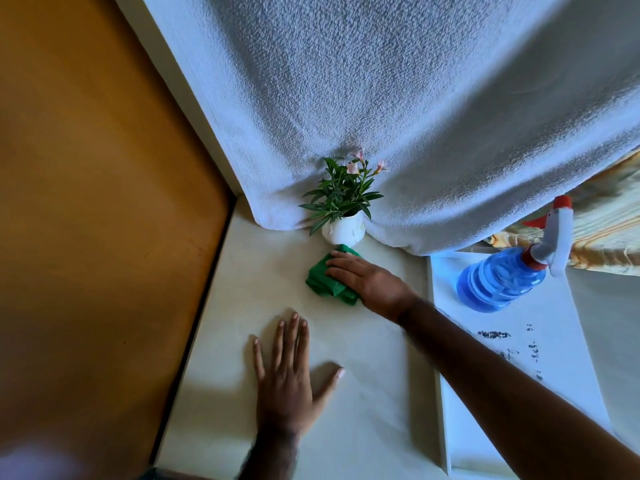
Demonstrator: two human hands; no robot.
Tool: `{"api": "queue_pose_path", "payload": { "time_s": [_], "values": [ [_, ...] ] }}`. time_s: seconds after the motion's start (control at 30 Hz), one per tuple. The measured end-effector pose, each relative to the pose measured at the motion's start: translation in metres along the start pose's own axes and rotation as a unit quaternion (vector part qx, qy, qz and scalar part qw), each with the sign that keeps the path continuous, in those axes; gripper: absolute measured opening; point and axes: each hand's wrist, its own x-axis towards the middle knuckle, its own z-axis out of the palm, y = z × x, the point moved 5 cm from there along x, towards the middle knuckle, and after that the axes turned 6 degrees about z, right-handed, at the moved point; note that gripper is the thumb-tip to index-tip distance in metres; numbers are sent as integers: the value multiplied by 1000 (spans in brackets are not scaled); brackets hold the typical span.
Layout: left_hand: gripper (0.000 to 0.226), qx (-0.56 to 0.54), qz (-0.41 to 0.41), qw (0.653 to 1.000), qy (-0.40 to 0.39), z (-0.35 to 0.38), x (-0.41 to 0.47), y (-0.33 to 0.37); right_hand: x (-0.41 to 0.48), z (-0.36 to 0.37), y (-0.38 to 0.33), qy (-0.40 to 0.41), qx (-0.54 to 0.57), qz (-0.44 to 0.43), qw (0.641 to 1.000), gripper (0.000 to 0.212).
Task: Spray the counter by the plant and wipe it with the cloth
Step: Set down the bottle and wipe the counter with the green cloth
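Fingers point(341, 263) of the right hand point(367, 280) press flat on the cloth point(323, 280), just before the plant point(343, 199).

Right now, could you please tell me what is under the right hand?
The folded green cloth lies under the right hand, pressed onto the counter beside the plant pot. The counter beneath the cloth is hidden.
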Motion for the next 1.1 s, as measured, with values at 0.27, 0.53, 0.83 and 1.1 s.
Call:
{"api": "queue_pose_path", "payload": {
  "time_s": [0.27,0.53,0.83,1.1],
  "values": [
    [106,-3,2,1000,8,-1,-1,1,14,-31,-1,76,-74,-68,992,35],
    [103,3,1,1000,3,-3,0,2,-9,-2,15,-13,-45,37,998,42],
    [103,1,1,1000,10,-3,0,1,0,-10,9,-61,20,184,981,56],
    [103,-8,-1,1000,5,-11,2,3,-12,-40,-21,-87,13,175,981,48]
  ]
}}
